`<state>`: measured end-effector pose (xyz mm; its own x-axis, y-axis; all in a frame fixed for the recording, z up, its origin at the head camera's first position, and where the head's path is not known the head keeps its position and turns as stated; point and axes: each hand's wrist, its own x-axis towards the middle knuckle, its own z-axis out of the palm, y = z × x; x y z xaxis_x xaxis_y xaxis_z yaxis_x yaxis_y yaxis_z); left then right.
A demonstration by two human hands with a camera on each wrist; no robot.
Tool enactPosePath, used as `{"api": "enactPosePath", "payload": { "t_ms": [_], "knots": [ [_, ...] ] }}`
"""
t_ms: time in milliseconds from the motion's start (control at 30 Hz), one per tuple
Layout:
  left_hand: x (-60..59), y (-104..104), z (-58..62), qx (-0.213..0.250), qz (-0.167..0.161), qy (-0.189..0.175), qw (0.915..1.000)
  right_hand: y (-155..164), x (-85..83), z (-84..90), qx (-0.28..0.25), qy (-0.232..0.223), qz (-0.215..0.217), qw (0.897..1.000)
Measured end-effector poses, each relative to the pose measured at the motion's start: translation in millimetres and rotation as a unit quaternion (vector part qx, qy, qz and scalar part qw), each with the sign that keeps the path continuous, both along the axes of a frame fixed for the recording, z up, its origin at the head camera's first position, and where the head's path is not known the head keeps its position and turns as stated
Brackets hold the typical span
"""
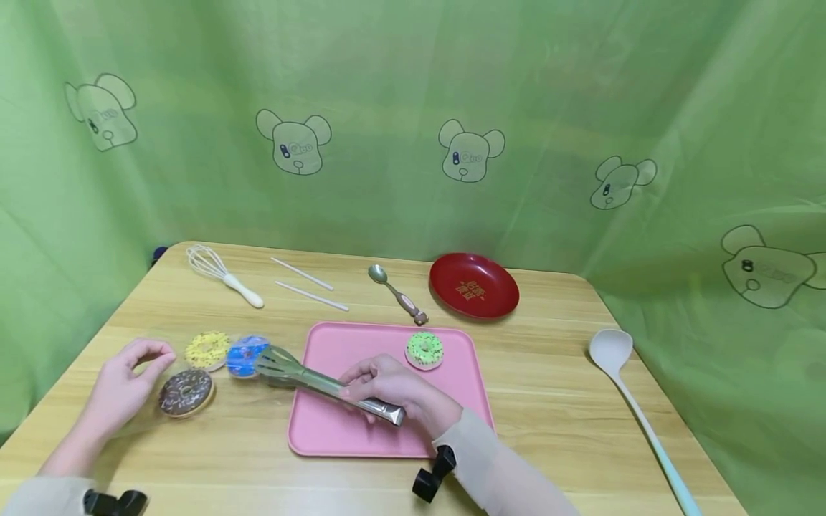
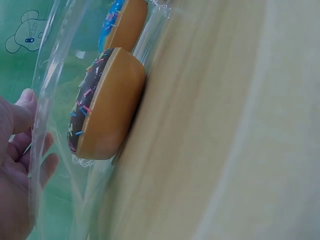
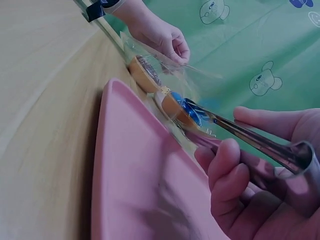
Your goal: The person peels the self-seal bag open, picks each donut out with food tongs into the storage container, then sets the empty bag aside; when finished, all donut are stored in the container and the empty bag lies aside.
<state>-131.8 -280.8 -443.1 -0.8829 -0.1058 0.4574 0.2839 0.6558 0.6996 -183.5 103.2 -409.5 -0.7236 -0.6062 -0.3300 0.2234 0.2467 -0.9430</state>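
My left hand pinches the edge of a clear plastic bag lying on the table's left side. Inside the bag lie a chocolate donut, a yellow donut and a blue donut. Over the pink tray, my right hand grips metal tongs. The tong tips reach left into the bag and close on the blue donut. A green donut sits alone on the tray's far side. In the left wrist view the chocolate donut lies flat on the wood behind the plastic.
Along the back of the wooden table lie a whisk, two white chopsticks, a spoon and a red plate. A white ladle lies at the right. Green cloth hangs behind and beside the table.
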Motion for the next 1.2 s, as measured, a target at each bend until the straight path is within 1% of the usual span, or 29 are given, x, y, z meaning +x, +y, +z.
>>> {"api": "enactPosePath", "payload": {
  "t_ms": [200,333,433,600,733,900,1033,1200],
  "knots": [
    [-0.5,-1,-1.6,0.0,-0.002,0.001,1.0,12,2.0,0.7,-0.015,-0.009,-0.002,1.0],
    [1.2,-3,-0.8,-0.003,0.004,-0.007,1.0,13,2.7,-1.0,-0.006,-0.009,-0.003,1.0],
    [2.3,-3,-0.2,-0.007,0.006,-0.012,0.9999,10,2.9,-1.6,0.007,-0.004,0.002,1.0],
    [1.1,-2,-1.0,-0.008,-0.004,-0.011,0.9999,0,1.9,0.2,0.021,-0.001,0.012,1.0],
    [0.6,-1,-1.2,-0.007,-0.008,-0.009,0.9999,-10,-0.7,0.7,0.021,0.0,0.02,1.0],
    [1.8,-2,-0.6,-0.001,-0.008,-0.012,0.9999,-20,-2.9,0.1,0.009,-0.001,0.014,1.0],
    [2.1,-3,-0.4,0.001,-0.006,-0.012,0.9999,-21,-2.8,-0.8,0.004,-0.006,0.008,1.0],
    [2.1,-5,-0.1,0.003,-0.004,-0.017,0.9998,-22,-2.7,-2.7,0.007,-0.008,0.011,1.0]
  ]
}}
